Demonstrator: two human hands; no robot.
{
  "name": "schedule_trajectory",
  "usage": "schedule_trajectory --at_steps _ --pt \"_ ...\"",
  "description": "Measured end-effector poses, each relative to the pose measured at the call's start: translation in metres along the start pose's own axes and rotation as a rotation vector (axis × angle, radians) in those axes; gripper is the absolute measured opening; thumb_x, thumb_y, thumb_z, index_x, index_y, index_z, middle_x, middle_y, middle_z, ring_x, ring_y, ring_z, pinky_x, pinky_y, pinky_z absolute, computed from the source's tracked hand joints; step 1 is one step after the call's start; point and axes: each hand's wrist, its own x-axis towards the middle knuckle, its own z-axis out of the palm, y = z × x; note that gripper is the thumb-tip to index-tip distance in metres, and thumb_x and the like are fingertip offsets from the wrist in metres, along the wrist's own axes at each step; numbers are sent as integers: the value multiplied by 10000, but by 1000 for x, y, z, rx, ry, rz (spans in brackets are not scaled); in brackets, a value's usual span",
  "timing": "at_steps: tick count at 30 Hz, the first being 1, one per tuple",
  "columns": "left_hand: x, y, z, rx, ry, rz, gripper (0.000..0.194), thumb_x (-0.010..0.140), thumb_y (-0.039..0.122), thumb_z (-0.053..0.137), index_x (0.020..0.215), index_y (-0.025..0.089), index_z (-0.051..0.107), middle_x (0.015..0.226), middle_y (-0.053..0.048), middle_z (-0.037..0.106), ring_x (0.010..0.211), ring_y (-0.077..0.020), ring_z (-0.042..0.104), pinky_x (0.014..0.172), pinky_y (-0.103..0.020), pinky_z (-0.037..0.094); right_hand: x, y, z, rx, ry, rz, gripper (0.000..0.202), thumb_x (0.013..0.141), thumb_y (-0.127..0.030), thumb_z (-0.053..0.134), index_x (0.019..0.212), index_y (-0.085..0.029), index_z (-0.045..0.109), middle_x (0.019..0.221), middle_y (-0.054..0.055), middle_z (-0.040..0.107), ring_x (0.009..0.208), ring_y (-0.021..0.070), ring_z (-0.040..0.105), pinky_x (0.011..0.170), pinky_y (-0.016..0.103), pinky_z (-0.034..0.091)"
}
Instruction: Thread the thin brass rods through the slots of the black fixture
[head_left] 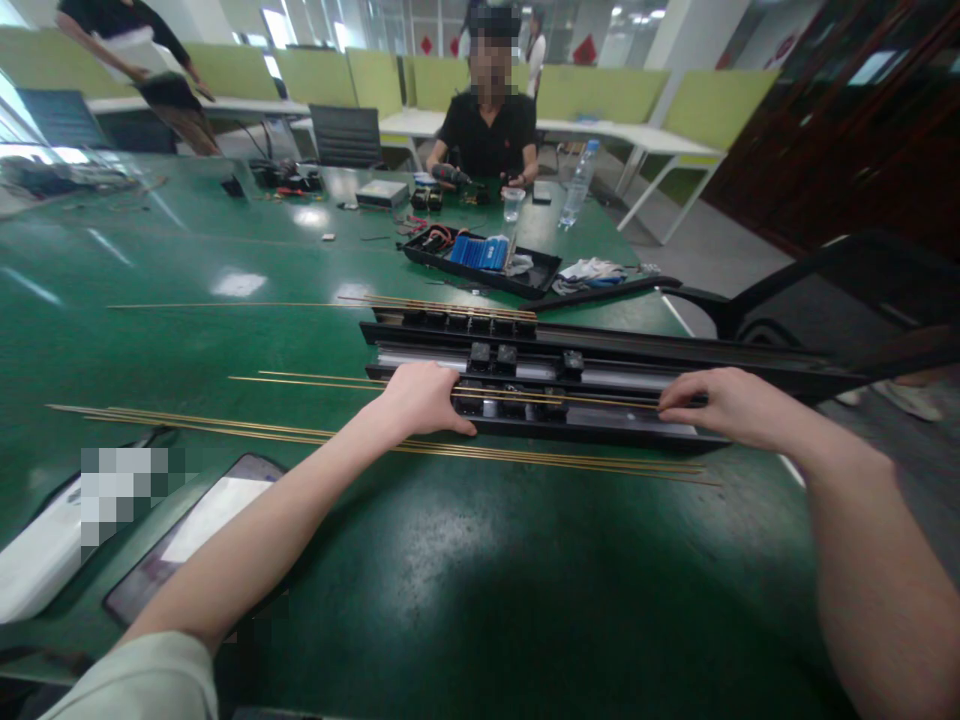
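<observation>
My left hand [421,398] lies over the left part of the nearest black channel [600,428], thumb on the near side and fingers hidden beyond, gripping it. Thin brass-coloured rods [300,380] pass beneath that hand and stick out to the left. At the channel's right part my right hand [709,400] pinches the end of one thin rod [615,402] between thumb and fingers. Small black blocks [512,402] sit inside the channel under the rods. Behind it are more black channels [637,345] with similar blocks. Several loose rods [525,458] lie on the table in front.
On the green table [450,600] are a tablet-like dark device [202,530] and a white case [52,540] at left. A black tray [480,262], gloves [592,275], a cup [513,205] and a bottle [579,185] stand farther back. A co-worker [487,140] sits opposite with a drill.
</observation>
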Motion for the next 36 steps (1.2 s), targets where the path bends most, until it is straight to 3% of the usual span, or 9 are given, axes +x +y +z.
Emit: schedule_trajectory --at_steps 4,21,29,36 --pt "0 0 -1 3 2 -5 735 597 783 662 1022 184 700 1005 -126 754 933 -327 700 771 -374 518 -1 4 -3 6 -95 49 254 821 -468 617 874 -276 775 944 31 771 841 262 684 803 373 503" --pt "-1 0 -1 23 4 13 754 607 804 637 1023 178 695 1010 -127 754 940 -327 701 761 -368 517 -7 21 -8 -18 -133 182 269 764 -482 629 837 -279 789 846 30 776 806 280 694 749 367 503" --pt "-1 0 -1 7 -2 4 756 601 804 644 1034 185 693 1023 -125 754 957 -326 700 779 -367 516 -9 27 -13 -28 -147 228 242 720 -401 634 819 -257 801 812 43 779 771 283 698 706 374 510" --pt "-1 0 -2 -9 -4 -2 767 597 789 660 1061 180 694 1057 -136 750 975 -334 695 809 -380 519 -11 37 -17 -33 -165 318 264 702 -405 651 843 -251 811 847 36 784 836 287 701 735 362 507"
